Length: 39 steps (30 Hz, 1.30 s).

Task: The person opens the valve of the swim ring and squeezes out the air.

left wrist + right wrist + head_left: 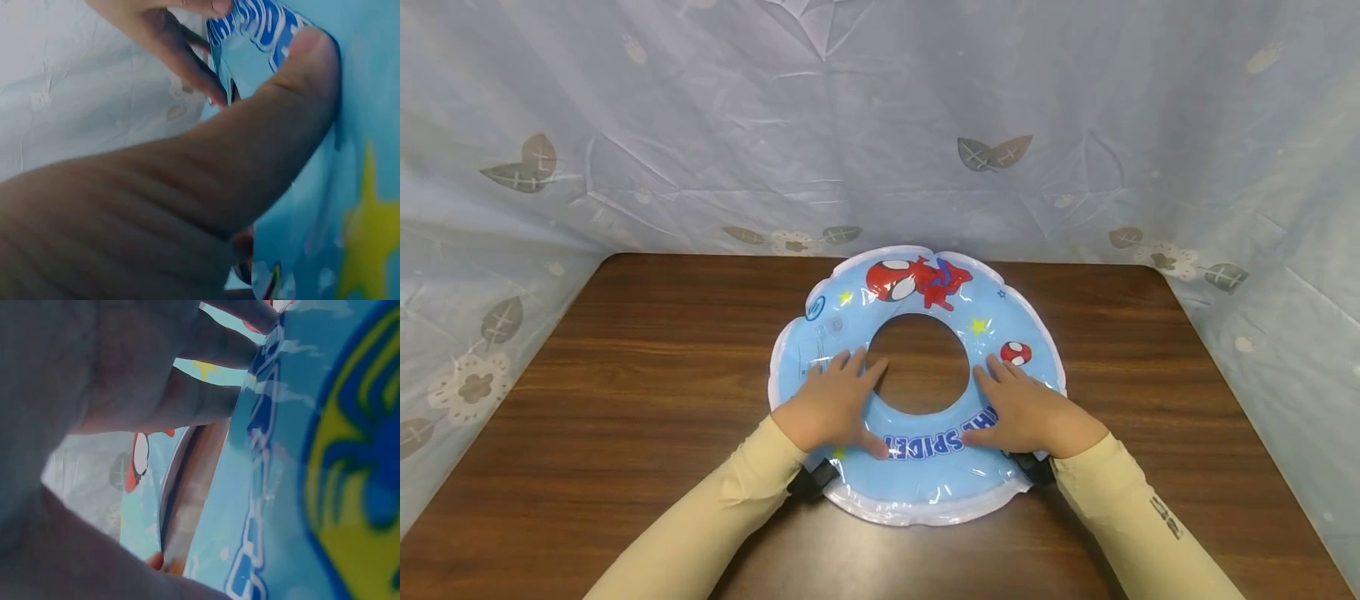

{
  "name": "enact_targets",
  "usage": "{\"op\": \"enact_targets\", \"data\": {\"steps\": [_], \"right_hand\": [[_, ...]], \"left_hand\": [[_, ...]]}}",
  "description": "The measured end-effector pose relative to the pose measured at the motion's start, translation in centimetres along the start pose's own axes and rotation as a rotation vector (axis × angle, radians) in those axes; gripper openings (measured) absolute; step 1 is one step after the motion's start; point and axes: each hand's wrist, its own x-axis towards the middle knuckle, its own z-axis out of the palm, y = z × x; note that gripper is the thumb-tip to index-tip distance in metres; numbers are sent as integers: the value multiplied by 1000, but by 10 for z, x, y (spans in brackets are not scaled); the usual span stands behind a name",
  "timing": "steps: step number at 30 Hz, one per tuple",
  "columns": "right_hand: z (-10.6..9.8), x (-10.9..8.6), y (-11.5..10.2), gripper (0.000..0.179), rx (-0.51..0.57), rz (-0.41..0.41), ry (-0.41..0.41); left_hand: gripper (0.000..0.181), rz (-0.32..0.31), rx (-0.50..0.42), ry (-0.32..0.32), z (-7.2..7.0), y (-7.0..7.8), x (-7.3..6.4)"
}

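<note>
A light blue swim ring [925, 479] with a white rim, printed with red cartoon figures, yellow stars and blue lettering, lies flat on the table. My left hand [835, 406] rests on its left side, fingers spread, the thumb pressing beside the lettering. On the right side lies my right hand [1030, 412], spread as well, its fingertips near the inner hole. The left wrist view has the left thumb [294, 81] touching the ring's surface [312, 219]. In the right wrist view the right fingers [209, 400] meet the ring [287, 487] beside a yellow and blue print.
The brown wooden table [587, 400] extends on both sides of the ring. A pale blue curtain [880, 125] with leaf and flower prints hangs behind the table and along both sides. Dark wrist straps [812, 481] sit at the ring's lower edge.
</note>
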Motion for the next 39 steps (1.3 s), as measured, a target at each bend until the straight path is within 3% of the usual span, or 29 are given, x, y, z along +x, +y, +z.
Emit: {"op": "enact_targets", "data": {"steps": [10, 15, 19, 25, 33, 39], "right_hand": [[5, 0, -5, 106, -81, -17, 47], [4, -5, -8, 107, -75, -10, 21], [3, -10, -13, 107, -64, -23, 0], [3, -13, -18, 106, -39, -24, -15], [3, -9, -17, 104, -59, -29, 26], [0, -5, -10, 97, -70, -51, 84]], "left_hand": [[120, 52, -26, -20, -4, -16, 9], [121, 91, -16, -51, -4, -26, 12], [123, 108, -5, -38, -7, -35, 13], [124, 71, 26, 42, -15, -44, 9], [121, -56, 67, 152, -19, -41, 4], [106, -69, 96, 132, -22, -33, 0]]}}
